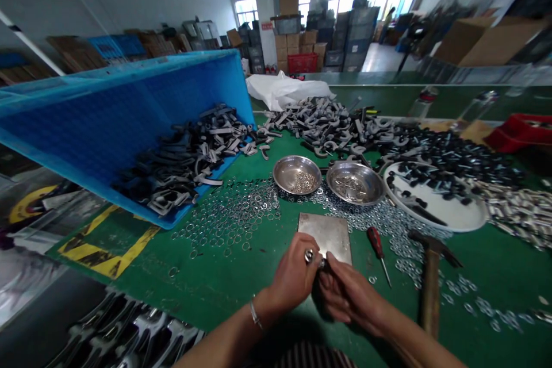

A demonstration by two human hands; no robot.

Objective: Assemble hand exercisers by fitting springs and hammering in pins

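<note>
My left hand (pixel 297 271) is closed around a small shiny metal fitting (pixel 309 255), whose round end shows beside the thumb. Fingers curled, my right hand (pixel 350 293) meets it from the right; a second bright metal bit (pixel 321 263) shows between the two hands. What the right fingertips pinch is mostly hidden. Both hands are over the near edge of a flat metal plate (pixel 325 230). Right of the plate lie a red-handled screwdriver (pixel 376 240) and a hammer (pixel 431 276) with a wooden handle.
Two steel bowls (pixel 296 162) (pixel 356 201) of small parts stand beyond the plate. Loose rings (pixel 233 215) and nuts (pixel 405 241) cover the green table. A tipped blue crate (pixel 172 89) spills grey handles. A white tray (pixel 466 218), black-headed bolts (pixel 457 152) and metal sleeves (pixel 517 210) are at right.
</note>
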